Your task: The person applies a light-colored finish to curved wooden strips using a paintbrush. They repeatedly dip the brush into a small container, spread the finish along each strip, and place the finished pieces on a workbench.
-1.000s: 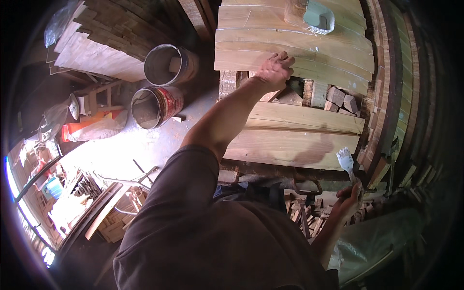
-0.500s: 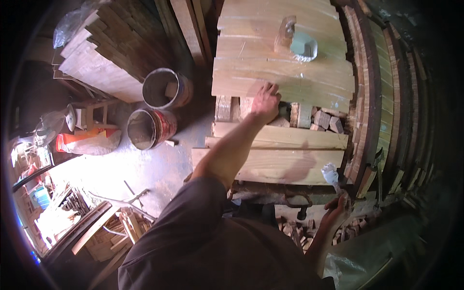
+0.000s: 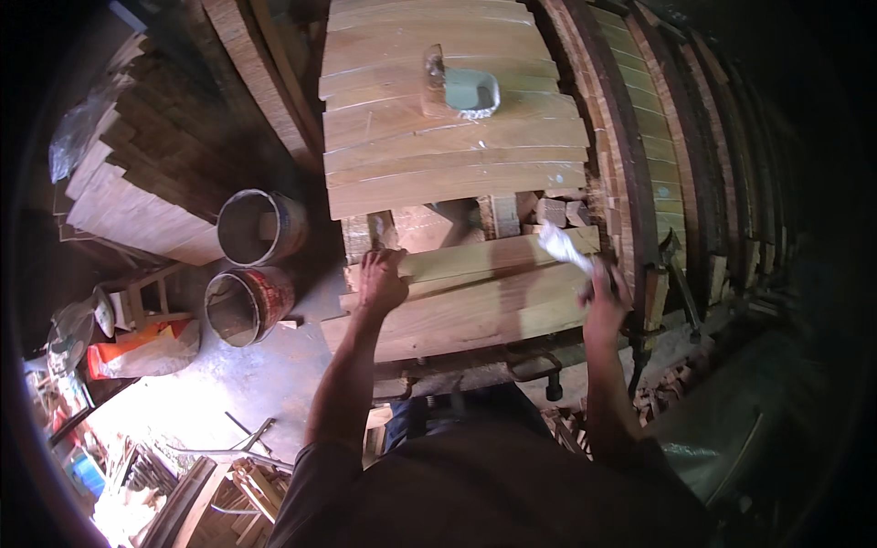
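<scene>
My right hand is closed around the handle of a brush, its bristles thick with white paste. The brush head is over the right end of a narrow pale wooden board. At that board's left end my left hand grips it, fingers bent over the far edge. A wider board lies alongside, nearer to me. Beyond a gap is a panel of boards laid edge to edge, with white lines along its seams. On it stands a pale green cut-open container with white smears on its rim.
Wood blocks show in the gap under the boards. Dark clamp beams run along the right, near a hammer. Two buckets stand on the floor at left, beside stacked planks and an orange-and-white sack.
My left hand has come back from the panel's near edge to the narrow board's left end. My right hand has lifted the brush forward over the boards. The view has shifted to the right.
</scene>
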Motion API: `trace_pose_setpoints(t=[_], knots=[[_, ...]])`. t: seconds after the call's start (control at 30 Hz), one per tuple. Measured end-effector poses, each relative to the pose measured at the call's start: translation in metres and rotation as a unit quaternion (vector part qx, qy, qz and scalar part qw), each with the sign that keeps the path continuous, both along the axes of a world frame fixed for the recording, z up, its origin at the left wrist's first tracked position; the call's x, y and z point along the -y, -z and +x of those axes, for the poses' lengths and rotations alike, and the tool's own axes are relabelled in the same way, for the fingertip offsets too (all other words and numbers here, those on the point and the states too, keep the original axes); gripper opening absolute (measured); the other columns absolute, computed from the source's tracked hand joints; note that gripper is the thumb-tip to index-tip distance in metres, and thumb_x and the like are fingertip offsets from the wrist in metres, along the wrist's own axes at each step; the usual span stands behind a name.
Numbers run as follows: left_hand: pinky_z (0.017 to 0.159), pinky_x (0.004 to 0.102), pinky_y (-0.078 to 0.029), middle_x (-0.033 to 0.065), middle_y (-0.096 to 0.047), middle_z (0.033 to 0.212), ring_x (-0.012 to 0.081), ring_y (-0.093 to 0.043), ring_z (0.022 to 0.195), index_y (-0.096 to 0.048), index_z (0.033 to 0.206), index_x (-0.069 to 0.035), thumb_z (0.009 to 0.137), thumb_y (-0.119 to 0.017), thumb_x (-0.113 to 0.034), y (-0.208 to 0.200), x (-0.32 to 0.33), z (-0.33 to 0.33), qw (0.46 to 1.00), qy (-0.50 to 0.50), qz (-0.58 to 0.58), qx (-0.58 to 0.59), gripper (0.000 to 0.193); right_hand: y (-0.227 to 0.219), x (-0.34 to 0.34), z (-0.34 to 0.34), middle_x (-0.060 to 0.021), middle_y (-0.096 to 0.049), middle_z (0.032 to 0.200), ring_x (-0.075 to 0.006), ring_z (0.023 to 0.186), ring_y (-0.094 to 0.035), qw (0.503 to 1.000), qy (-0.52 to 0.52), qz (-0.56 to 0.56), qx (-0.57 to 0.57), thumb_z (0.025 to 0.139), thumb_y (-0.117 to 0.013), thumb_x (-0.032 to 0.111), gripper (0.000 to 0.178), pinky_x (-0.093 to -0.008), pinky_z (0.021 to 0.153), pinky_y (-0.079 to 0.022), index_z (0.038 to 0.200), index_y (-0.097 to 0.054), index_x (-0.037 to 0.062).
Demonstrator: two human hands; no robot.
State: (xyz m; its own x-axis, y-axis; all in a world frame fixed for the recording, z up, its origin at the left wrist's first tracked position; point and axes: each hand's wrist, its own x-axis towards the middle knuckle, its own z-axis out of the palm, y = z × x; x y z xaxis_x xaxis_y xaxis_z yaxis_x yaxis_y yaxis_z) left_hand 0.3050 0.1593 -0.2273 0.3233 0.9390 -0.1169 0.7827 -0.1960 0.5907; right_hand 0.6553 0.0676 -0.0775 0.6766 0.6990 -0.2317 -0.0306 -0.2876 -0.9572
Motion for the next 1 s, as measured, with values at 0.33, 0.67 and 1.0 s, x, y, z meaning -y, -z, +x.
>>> trace_pose_setpoints(t=[0.33, 0.67, 1.0], knots=[[0.077, 0.0457, -0.044, 0.0129, -0.055, 0.086, 0.0327, -0.054, 0.091, -0.061, 0.080, -0.006, 0.072, -0.068, -0.009, -0.057, 0.015, 0.018, 0.997, 0.014, 0.074, -0.025, 0.011, 0.041, -0.279, -0.007, -0.0084, -0.071, 0.083, -0.0121, 0.071, -0.064, 0.886, -0.300, 0.070, 0.347, 0.092, -0.065, 0.023, 0.020, -0.0294, 0.067, -0.052, 0.109, -0.071, 0.0117], [0.078, 0.0444, -0.046, 0.0102, -0.060, 0.088, 0.0329, -0.056, 0.093, -0.059, 0.083, -0.008, 0.069, -0.065, -0.001, -0.056, 0.042, 0.018, 0.998, -0.044, -0.016, -0.051, 0.017, 0.091, -0.381, -0.034, -0.0156, -0.071, 0.100, -0.0350, 0.092, -0.068, 0.671, -0.516, 0.013, 0.532, 0.090, -0.056, 0.015, 0.023, -0.0435, 0.081, -0.053, 0.107, -0.072, 0.0133], [0.070, 0.0446, -0.047, 0.0087, -0.060, 0.078, 0.0315, -0.058, 0.083, -0.059, 0.075, -0.007, 0.069, -0.070, -0.003, -0.066, 0.046, 0.001, 0.995, -0.088, -0.003, 0.045, 0.013, 0.085, -0.403, 0.015, -0.0101, -0.070, 0.081, -0.0238, 0.066, -0.065, 0.807, -0.429, -0.076, 0.398, 0.092, -0.060, 0.026, 0.023, -0.0358, 0.060, -0.050, 0.101, -0.073, 0.0085]])
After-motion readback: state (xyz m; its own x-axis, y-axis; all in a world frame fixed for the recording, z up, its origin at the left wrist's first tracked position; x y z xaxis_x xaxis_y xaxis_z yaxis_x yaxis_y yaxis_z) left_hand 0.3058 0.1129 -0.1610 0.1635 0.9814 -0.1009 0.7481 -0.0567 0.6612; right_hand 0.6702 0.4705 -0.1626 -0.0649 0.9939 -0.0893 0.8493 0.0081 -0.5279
